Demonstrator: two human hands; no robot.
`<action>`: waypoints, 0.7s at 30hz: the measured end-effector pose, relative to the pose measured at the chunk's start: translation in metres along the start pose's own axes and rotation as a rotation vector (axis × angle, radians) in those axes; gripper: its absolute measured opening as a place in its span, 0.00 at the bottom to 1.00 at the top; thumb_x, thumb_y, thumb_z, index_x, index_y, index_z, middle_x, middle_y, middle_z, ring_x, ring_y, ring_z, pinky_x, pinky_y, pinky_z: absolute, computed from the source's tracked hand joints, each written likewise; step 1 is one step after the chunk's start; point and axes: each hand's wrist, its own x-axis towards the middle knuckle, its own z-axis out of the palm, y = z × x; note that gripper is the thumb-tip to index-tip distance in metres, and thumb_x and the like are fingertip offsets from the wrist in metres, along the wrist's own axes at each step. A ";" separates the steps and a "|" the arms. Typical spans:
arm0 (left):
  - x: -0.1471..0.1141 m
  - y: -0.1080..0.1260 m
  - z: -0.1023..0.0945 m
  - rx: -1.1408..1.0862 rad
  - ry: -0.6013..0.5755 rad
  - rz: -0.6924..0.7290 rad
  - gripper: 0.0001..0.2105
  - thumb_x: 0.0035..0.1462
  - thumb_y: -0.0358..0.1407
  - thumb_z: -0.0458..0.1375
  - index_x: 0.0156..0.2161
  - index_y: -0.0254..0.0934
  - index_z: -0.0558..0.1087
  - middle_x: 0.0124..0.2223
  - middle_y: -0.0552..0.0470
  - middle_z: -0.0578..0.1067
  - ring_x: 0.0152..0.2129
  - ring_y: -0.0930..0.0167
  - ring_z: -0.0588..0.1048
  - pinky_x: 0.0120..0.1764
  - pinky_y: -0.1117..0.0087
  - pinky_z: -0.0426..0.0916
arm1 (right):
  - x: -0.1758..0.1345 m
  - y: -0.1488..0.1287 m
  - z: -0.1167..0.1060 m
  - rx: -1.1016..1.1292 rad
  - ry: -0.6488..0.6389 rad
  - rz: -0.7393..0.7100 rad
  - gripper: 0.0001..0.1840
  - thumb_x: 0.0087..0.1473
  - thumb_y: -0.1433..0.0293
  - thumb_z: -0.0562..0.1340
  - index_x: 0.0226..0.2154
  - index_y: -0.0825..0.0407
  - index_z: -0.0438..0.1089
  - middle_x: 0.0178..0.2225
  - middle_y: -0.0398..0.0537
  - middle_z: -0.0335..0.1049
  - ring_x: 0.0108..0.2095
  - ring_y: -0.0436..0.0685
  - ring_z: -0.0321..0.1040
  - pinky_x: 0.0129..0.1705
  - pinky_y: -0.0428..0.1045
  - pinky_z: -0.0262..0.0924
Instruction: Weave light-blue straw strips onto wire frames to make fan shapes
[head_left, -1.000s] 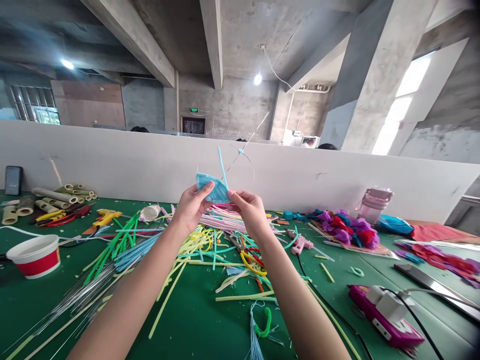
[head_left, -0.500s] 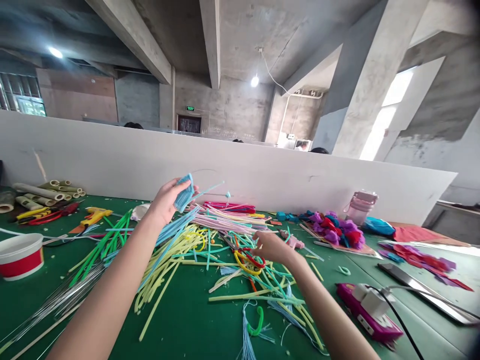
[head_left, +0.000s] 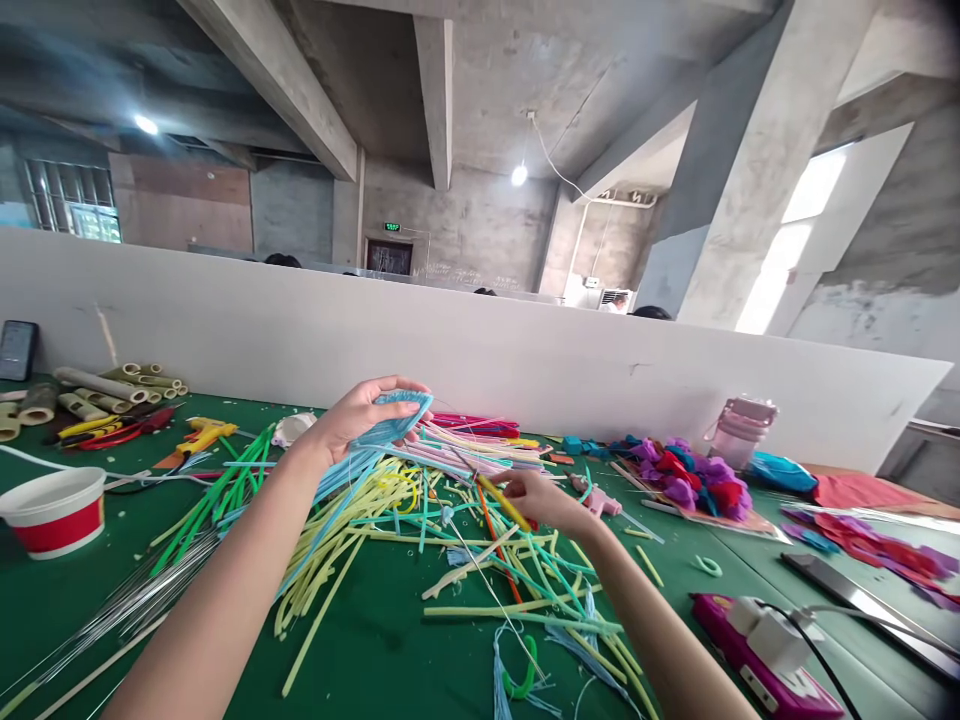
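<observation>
My left hand (head_left: 375, 420) is closed around a flat, light blue, ribbed piece (head_left: 394, 415) that looks made of fuzzy stems, held above the pile. My right hand (head_left: 536, 498) grips scissors (head_left: 504, 502) by their yellow and red handles, blades toward the left hand. Those blades look slightly apart and are not touching the blue piece. Below them, a thin wire (head_left: 487, 580) with a small blue tuft crosses down the pile; whether it joins the blue piece I cannot tell. Yellow pipe cleaners (head_left: 337, 545) and pink pipe cleaners (head_left: 480, 455) lie under and between the hands.
On the left stand a red-and-white paper cup (head_left: 56, 512), a yellow glue gun (head_left: 204, 436) and bamboo tubes (head_left: 112, 385). To the right are a magenta power strip (head_left: 757, 660), purple and red petals (head_left: 686, 475) and a pink bottle (head_left: 742, 432). A white partition (head_left: 450, 345) runs behind.
My right hand has lifted the scissors off the pile and turned their blades leftward. My left hand has tilted the blue piece flatter and moved it slightly right and down.
</observation>
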 end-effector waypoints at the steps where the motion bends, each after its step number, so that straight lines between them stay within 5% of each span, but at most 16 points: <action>1: 0.000 0.000 -0.001 -0.001 -0.003 -0.003 0.17 0.52 0.34 0.67 0.48 0.37 0.73 0.40 0.46 0.80 0.24 0.72 0.79 0.25 0.75 0.74 | -0.002 -0.004 -0.007 0.153 0.051 -0.059 0.18 0.51 0.64 0.63 0.44 0.55 0.71 0.27 0.41 0.69 0.24 0.49 0.62 0.25 0.44 0.52; 5: -0.001 0.000 0.000 -0.017 0.007 -0.022 0.16 0.53 0.35 0.67 0.47 0.37 0.74 0.40 0.46 0.80 0.26 0.71 0.79 0.23 0.76 0.73 | -0.004 -0.029 -0.023 0.462 0.384 -0.108 0.19 0.48 0.56 0.67 0.34 0.54 0.68 0.23 0.41 0.68 0.24 0.52 0.67 0.26 0.46 0.58; 10: -0.001 0.000 0.007 -0.012 0.088 -0.085 0.13 0.58 0.41 0.62 0.46 0.36 0.76 0.37 0.46 0.80 0.27 0.69 0.79 0.20 0.75 0.72 | 0.006 -0.049 -0.017 0.585 0.732 -0.286 0.29 0.43 0.56 0.72 0.41 0.48 0.60 0.37 0.49 0.76 0.36 0.59 0.75 0.39 0.53 0.69; 17: 0.003 -0.002 0.008 -0.021 0.150 -0.126 0.12 0.57 0.39 0.64 0.45 0.37 0.76 0.36 0.46 0.81 0.29 0.68 0.80 0.23 0.74 0.74 | 0.001 -0.049 -0.013 0.087 0.635 -0.392 0.37 0.49 0.54 0.67 0.53 0.49 0.49 0.55 0.64 0.67 0.54 0.64 0.68 0.55 0.60 0.62; 19: 0.004 -0.002 0.006 0.003 0.145 -0.118 0.11 0.57 0.39 0.63 0.44 0.37 0.77 0.37 0.46 0.81 0.29 0.68 0.80 0.21 0.75 0.73 | -0.002 -0.052 -0.013 -0.075 0.619 -0.409 0.45 0.44 0.54 0.70 0.56 0.52 0.48 0.57 0.68 0.64 0.58 0.68 0.64 0.54 0.60 0.62; 21: 0.005 -0.002 0.004 0.026 0.147 -0.107 0.10 0.57 0.38 0.62 0.44 0.38 0.77 0.38 0.46 0.81 0.30 0.67 0.80 0.21 0.76 0.72 | -0.005 -0.056 -0.012 -0.163 0.630 -0.398 0.43 0.45 0.56 0.69 0.56 0.52 0.50 0.52 0.63 0.68 0.52 0.66 0.68 0.49 0.57 0.65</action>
